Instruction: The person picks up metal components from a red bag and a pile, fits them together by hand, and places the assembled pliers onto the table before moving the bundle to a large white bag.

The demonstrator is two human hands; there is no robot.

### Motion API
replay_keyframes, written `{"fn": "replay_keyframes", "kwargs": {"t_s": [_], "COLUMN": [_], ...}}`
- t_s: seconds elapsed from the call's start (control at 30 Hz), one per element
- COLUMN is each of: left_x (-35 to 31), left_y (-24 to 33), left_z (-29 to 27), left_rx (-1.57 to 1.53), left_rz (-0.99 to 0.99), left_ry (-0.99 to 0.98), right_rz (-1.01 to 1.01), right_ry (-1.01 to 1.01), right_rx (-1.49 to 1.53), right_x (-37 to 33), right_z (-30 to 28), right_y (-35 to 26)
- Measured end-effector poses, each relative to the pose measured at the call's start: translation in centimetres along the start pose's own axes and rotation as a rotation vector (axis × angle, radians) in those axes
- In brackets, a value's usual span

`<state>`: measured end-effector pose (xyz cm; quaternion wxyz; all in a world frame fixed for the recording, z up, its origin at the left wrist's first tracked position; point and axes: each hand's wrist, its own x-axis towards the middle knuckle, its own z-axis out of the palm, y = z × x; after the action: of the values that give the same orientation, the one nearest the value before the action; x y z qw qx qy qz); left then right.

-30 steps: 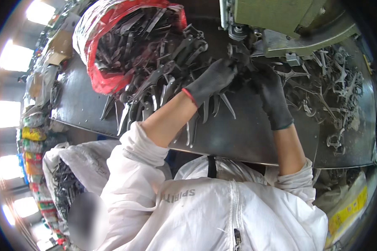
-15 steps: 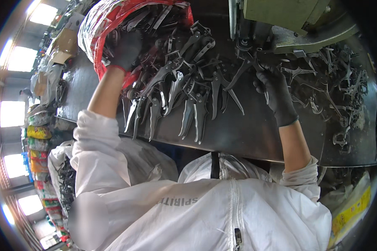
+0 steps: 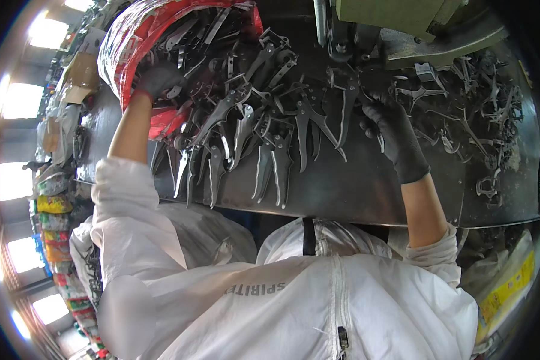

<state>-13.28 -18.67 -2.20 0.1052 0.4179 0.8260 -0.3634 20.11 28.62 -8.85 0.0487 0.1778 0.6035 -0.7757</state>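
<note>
Head view: one red-and-white sack [image 3: 123, 54] lies open at the bench's far left, packed with dark metal parts [image 3: 216, 27]. The gloved left hand [image 3: 160, 81] is in its mouth; whether it pinches anything, I cannot tell. Pliers-like tools [image 3: 221, 114] spread between sack and machine [image 3: 384, 15], too tangled to count, handles toward the person. The gloved right hand [image 3: 396, 135], just below the one machine, has its fingers curled around a slim metal handle [image 3: 381, 143]. One heap of loose metal pieces [image 3: 489, 126] covers the right end. Handle tips stop short of the bench's near edge; bare bench [image 3: 354, 192] opens between the tools and the right forearm.
</note>
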Motion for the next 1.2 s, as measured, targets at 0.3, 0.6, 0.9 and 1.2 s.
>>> {"fn": "replay_keyframes", "kwargs": {"t_s": [0.3, 0.6, 0.9, 1.2], "left_x": [-3.8, -4.1, 4.8, 5.2], "left_y": [10.8, 23.0, 35.3, 33.1], "left_z": [-10.9, -19.3, -13.4, -18.4], "left_rx": [-0.504, -1.412, -1.002, -1.951], "left_rz": [-0.401, -0.105, 0.227, -0.008], "left_ry": [0.746, 0.865, 1.03, 0.436], "right_rz": [-0.166, -0.636, -0.674, -0.144], "right_ry": [0.02, 0.235, 0.117, 0.121], "right_rx": [0.128, -1.063, -1.617, 0.059], "right_x": [-1.2, -1.1, 1.7, -0.6], "right_z": [-0.7, -0.5, -15.4, -5.1], "right_y": [1.3, -0.9, -6.3, -5.2]}}
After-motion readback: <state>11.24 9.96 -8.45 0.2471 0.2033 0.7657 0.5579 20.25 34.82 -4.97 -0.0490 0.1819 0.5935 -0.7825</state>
